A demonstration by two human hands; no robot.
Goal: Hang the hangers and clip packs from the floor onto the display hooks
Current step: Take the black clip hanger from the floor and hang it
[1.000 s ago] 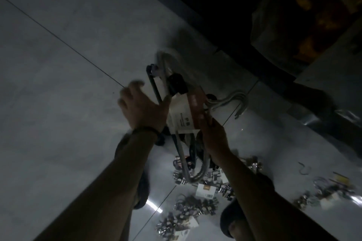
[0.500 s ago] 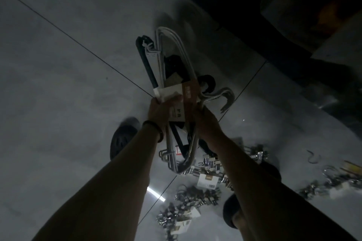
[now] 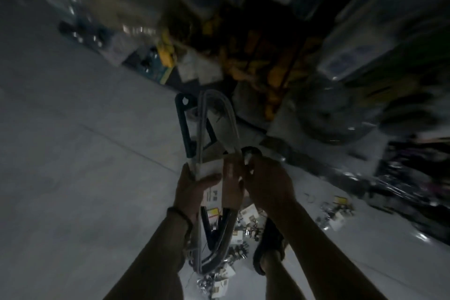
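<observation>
Grey tiled floor [image 3: 85, 178], frame left; at centre, left hand [image 3: 192, 192] and right hand [image 3: 267, 182] each grip 1 paper-banded bundle of white and dark-green plastic hangers [image 3: 201, 143].

We are holding smooth hangers [image 3: 201, 129] that are looking like plastic, wrapped in a matt paper sleeve [image 3: 230, 185]; at lower centre, shiny metal clips [image 3: 239, 249] are glinting on the glossy tile floor [image 3: 85, 178].
</observation>
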